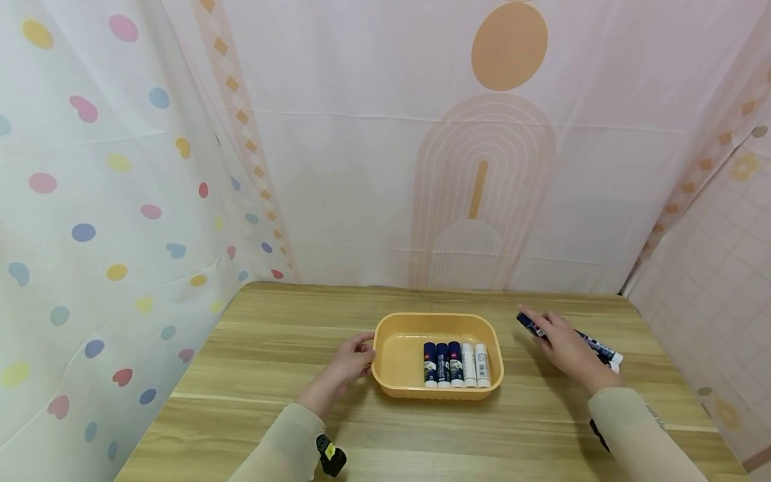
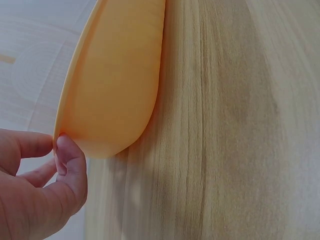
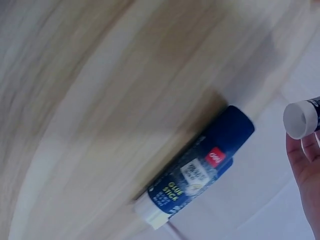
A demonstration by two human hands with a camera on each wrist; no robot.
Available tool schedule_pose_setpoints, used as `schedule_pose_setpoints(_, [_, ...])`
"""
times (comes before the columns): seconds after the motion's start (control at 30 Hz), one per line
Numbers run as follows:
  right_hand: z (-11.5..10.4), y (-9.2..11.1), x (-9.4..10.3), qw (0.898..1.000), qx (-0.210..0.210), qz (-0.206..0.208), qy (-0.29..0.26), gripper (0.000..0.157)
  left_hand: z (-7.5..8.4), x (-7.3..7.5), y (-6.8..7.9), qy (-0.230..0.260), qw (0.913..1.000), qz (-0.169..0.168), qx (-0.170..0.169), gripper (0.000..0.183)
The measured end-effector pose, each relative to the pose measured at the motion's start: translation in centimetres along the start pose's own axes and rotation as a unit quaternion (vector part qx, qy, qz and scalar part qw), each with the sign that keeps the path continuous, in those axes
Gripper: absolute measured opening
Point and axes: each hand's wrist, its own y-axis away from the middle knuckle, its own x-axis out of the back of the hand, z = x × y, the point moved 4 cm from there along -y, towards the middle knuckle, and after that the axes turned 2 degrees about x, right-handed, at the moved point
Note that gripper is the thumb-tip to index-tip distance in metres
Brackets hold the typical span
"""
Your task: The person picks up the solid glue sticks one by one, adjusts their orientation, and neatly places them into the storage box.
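The upper part of the head view is taken up by a patterned curtain [image 1: 337,167], the lower part by a wood-grain counter [image 1: 271,341]. At lower centre a yellow tray [image 1: 400,358] is set on it, the left rim being pinched by the fingers of the left hand [image 1: 351,361]. At lower right the right hand [image 1: 566,348] is seen, with a held glue stick [image 1: 530,325] gripped in its fingers. Five lined-up sticks [image 1: 455,365] are laid side by side in the right part of the tray. Partly hidden by the right hand, at least two loose sticks [image 3: 192,170] are left on the counter, close together. The work is judged to be past halfway: five are placed, while the held one and the loose ones are not yet in the tray.
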Motion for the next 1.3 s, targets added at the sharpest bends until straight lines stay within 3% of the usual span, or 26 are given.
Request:
schedule_pose_setpoints(0.17, [-0.4, 0.0, 0.3, 0.999, -0.008, 0.01, -0.029, 0.058, -0.1, 0.0, 0.0, -0.001, 1.0, -0.003, 0.001, 0.044])
schedule_pose_setpoints(0.33, [-0.7, -0.1, 0.5, 0.995, -0.06, 0.013, -0.082, 0.058, -0.3, 0.0, -0.1, 0.0, 1.0, -0.002, 0.005, 0.044])
schedule_pose_setpoints(0.5, [-0.9, -0.1, 0.6, 0.983, -0.109, 0.035, -0.145, 0.059, -0.2, 0.0, -0.2, 0.006, 0.9999, 0.004, 0.008, 0.044])
schedule_pose_setpoints(0.63, [-1.0, -0.1, 0.5, 0.956, -0.193, 0.038, -0.217, 0.064, -0.1, -0.1, -0.1, 0.005, 1.0, 0.004, 0.007, 0.044])
schedule_pose_setpoints(0.73, [-1.3, -0.1, 0.2, 0.92, -0.259, 0.024, -0.293, 0.069, 0.0, -0.1, -0.1, 0.005, 1.0, 0.002, 0.007, 0.044])
schedule_pose_setpoints(0.83, [-1.9, -0.2, -0.1, 0.888, -0.29, 0.014, -0.356, 0.071, 0.0, -0.1, -0.1, 0.007, 0.9999, 0.001, 0.007, 0.044])
schedule_pose_setpoints(0.93, [-2.7, -0.5, -0.1, 0.873, -0.296, 0.013, -0.387, 0.07, -0.1, -0.1, -0.2, 0.01, 0.9999, -0.001, 0.006, 0.044])
schedule_pose_setpoints(1.03, [-3.4, -0.8, 0.0, 0.871, -0.3, 0.013, -0.39, 0.069, -0.1, -0.1, -0.3, 0.009, 0.9999, -0.003, 0.005, 0.044])
schedule_pose_setpoints(1.13, [-4.0, -1.0, 0.0, 0.874, -0.298, 0.014, -0.383, 0.069, -0.2, 0.0, -0.3, 0.009, 1.0, -0.003, 0.002, 0.043])
schedule_pose_setpoints(1.3, [-5.4, -1.4, 0.2, 0.89, -0.276, 0.016, -0.363, 0.067, -0.3, 0.0, -0.5, 0.013, 0.9999, -0.001, -0.001, 0.043])
